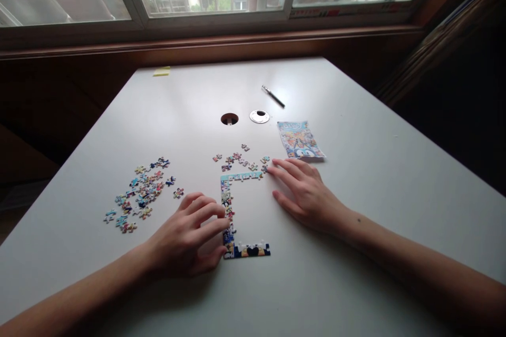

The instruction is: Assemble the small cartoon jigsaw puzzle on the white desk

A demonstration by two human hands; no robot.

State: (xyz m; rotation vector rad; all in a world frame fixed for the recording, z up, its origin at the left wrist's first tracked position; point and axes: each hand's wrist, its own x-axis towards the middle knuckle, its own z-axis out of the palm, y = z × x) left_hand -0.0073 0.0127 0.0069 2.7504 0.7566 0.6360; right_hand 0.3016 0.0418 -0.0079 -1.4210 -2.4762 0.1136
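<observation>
A partly joined jigsaw puzzle (pixel 227 196) lies on the white table, its top, left and bottom edge strips forming a C shape. My left hand (pixel 193 234) rests at the left strip, fingers bent and apart, fingertips touching its edge. Off the right end of the top strip, my right hand (pixel 302 189) lies with fingers spread. One fingertip is at a small puzzle piece (pixel 264 169); whether it presses on it I cannot tell. Just above the top strip several loose puzzle pieces (pixel 236 157) are scattered. Left of my left hand spreads a bigger pile of puzzle pieces (pixel 144 192).
A creased picture sheet (pixel 300 138) lies beyond my right hand. Further back are a black pen (pixel 273 96), a round metal cover (pixel 259 116) and a cable hole (pixel 229 119). A yellow sticky note (pixel 162 71) marks the far left corner, below the window.
</observation>
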